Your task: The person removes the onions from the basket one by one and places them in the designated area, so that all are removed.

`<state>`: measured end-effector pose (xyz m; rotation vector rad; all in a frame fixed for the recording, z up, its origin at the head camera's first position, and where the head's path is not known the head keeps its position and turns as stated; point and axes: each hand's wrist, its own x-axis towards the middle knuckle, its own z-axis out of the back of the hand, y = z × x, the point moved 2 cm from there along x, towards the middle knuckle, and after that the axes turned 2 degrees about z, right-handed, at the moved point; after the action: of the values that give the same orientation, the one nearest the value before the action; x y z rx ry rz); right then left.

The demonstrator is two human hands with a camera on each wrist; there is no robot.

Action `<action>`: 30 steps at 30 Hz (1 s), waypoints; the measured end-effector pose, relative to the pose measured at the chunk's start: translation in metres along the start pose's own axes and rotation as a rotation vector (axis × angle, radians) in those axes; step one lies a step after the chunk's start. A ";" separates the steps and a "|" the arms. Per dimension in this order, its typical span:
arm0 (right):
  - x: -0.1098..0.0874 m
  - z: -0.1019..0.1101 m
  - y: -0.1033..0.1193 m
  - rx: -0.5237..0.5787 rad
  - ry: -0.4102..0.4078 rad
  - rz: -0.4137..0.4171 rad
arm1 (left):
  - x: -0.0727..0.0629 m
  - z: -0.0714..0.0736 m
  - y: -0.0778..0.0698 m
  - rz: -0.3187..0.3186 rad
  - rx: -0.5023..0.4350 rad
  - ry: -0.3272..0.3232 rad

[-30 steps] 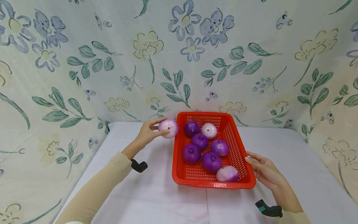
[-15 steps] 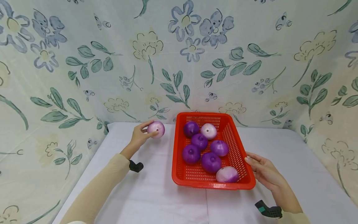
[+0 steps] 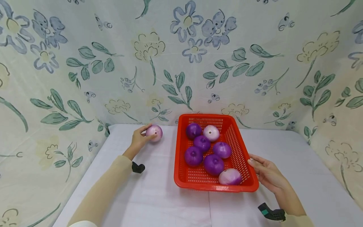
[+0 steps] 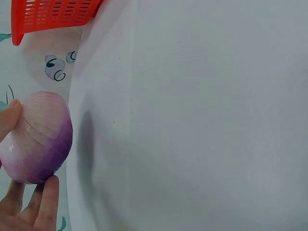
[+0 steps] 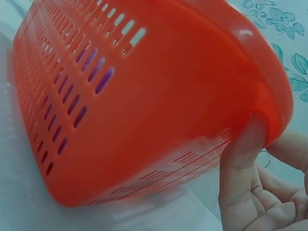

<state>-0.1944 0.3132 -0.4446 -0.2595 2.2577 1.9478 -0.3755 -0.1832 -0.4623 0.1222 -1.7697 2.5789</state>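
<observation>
My left hand [image 3: 138, 138] holds a pale pink and purple onion [image 3: 154, 133] between thumb and fingers, over the table's back left part. In the left wrist view, the onion [image 4: 38, 139] shows a pale upper side, a deep purple flank and a shadow on the cloth beside it. On the right, my right hand [image 3: 269, 173] grips the rim of a red plastic basket [image 3: 210, 188]. From the right wrist, a finger [image 5: 240, 163] is tucked up under the rim. Inside the basket lie several purple onions [image 3: 214, 164] and two paler ones, a whitish onion [image 3: 211, 133] behind and a two-toned onion [image 3: 230, 177] in front.
White cloth [image 3: 167, 195] covers the table. A flower-patterned curtain [image 3: 181, 63] hangs behind and along both sides, meeting the table's back edge. Dark wrist devices [image 3: 138, 167] sit on both forearms.
My left hand has carried the onion leftward and slightly down, from the basket's left rim to a spot well away from it. The right hand and basket have stayed nearly still.
</observation>
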 end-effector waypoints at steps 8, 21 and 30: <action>0.001 0.000 -0.002 -0.002 0.002 0.005 | -0.001 0.000 0.007 -0.050 0.106 0.009; -0.001 0.000 0.000 0.012 0.004 -0.001 | 0.002 0.003 -0.001 -0.159 0.242 0.055; -0.001 0.000 -0.001 0.007 0.024 0.028 | 0.004 0.012 -0.027 -0.232 0.251 0.043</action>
<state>-0.1931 0.3133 -0.4455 -0.2537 2.2950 1.9601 -0.3774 -0.1848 -0.4326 0.2555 -1.3226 2.5961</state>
